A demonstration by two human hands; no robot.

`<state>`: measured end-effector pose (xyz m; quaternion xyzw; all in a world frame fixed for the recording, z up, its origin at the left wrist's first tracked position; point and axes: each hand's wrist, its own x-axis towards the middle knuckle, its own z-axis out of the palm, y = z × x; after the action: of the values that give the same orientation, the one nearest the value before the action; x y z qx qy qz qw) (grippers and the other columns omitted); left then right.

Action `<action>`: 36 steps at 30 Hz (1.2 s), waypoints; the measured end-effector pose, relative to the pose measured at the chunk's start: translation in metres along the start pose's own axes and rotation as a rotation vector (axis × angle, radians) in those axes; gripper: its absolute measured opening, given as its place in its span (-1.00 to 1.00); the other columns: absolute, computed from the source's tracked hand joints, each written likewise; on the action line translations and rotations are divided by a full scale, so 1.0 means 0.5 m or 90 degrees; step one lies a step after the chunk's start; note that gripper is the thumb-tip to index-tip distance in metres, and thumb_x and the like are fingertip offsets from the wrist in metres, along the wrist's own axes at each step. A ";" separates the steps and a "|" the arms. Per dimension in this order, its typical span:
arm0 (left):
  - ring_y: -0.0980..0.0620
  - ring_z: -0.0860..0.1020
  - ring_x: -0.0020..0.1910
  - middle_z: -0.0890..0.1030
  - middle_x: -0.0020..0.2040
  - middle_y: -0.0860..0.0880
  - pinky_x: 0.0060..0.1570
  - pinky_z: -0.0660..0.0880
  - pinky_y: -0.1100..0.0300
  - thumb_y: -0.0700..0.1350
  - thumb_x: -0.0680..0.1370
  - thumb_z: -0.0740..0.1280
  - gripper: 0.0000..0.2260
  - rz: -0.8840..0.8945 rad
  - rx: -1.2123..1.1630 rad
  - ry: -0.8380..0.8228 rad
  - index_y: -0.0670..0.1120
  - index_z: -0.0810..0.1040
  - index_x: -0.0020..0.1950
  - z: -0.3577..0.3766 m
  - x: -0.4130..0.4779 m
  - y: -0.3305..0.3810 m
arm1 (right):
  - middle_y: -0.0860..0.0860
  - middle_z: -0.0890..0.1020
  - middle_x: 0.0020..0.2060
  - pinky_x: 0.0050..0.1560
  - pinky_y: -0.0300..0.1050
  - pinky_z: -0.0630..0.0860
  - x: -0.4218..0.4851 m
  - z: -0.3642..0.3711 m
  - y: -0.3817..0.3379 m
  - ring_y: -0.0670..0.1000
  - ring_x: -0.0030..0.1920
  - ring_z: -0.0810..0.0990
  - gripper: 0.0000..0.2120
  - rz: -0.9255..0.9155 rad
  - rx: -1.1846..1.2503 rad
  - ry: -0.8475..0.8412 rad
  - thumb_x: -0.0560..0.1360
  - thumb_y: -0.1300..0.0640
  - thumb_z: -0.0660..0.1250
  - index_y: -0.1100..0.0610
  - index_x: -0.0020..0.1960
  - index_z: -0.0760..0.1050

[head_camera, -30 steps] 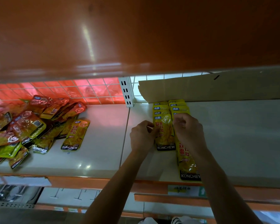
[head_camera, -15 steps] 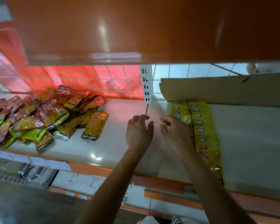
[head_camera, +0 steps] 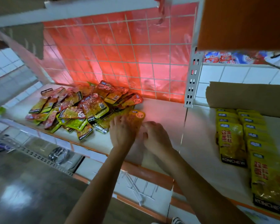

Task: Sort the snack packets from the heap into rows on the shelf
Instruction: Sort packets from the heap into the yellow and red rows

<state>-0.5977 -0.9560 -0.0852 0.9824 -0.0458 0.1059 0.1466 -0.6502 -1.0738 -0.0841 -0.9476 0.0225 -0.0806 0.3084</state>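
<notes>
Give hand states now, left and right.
Left hand: open, laid flat on the yellow foil snack packet.
Right hand: open, loosely curled, holding nothing.

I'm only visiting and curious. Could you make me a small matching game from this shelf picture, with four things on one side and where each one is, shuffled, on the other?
Things
1. heap of mixed packets
2. yellow rows
3. cardboard sheet
4. left hand

Places
A. along the right bay's back wall
B. resting on a yellow packet at the heap's right edge
C. left bay, in front of the red wire grid
D. right bay, running from back to front

Pairs: 1-C, 2-D, 3-A, 4-B.
</notes>
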 end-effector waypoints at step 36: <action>-0.06 0.64 -0.16 0.69 -0.13 -0.07 -0.15 0.57 0.09 0.03 0.48 0.43 -0.78 -0.044 -0.321 -0.093 -0.12 0.64 -0.05 -0.013 0.020 0.033 | 0.19 0.51 0.11 -0.07 -0.02 0.38 0.002 -0.047 0.026 0.24 0.12 0.51 -0.69 0.292 0.145 0.108 0.56 0.11 0.22 0.25 0.22 0.32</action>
<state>-0.5915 -0.9703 -0.0723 0.9209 -0.0475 0.0150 0.3866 -0.6533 -1.0983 -0.0728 -0.8668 0.2529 -0.0902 0.4202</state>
